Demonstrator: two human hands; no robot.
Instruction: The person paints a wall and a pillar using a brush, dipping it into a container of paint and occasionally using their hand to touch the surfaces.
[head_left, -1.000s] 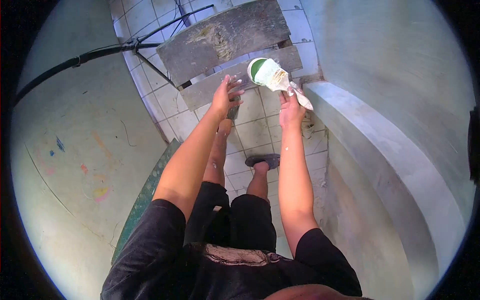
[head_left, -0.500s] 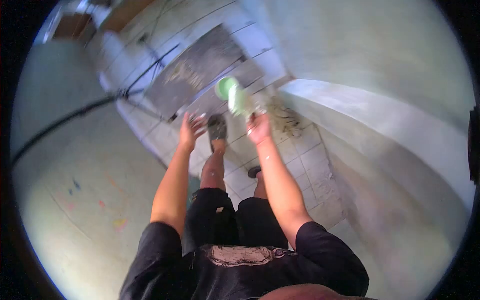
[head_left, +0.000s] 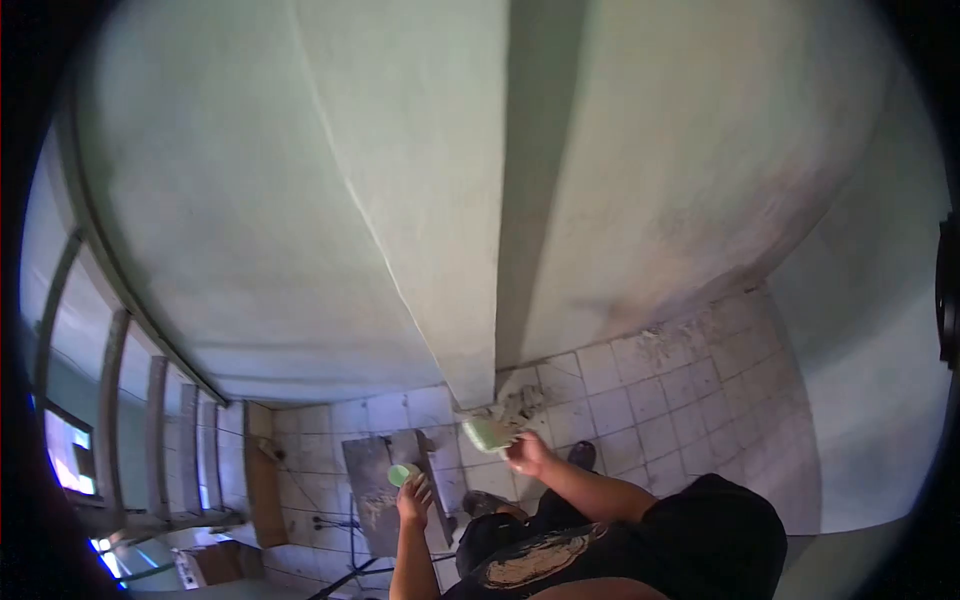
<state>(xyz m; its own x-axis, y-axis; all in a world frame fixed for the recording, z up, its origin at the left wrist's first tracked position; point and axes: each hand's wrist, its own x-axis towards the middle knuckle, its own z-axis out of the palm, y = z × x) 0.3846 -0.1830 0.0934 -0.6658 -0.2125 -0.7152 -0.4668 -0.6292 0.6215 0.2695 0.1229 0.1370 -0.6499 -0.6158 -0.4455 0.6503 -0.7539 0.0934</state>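
Near the bottom of the view, my left hand is closed at the side of a small, round, light green cup, its opening facing up. To the right, my right hand grips a pale green, flat-looking tool by its near end. I cannot tell its exact kind. The tool overlaps the foot of the wall pillar in this view and sits apart from the cup.
A pale green wall with a projecting pillar rises in front. Rubble lies at its foot on the tiled floor. A grey board is below left, beside a dark thin-legged stand. A barred opening is at far left.
The view has swung up toward the wall and pillar. My left hand, spread and apart from the cup before, is now at it. The pale green tool stays in my right hand, farther from the cup.
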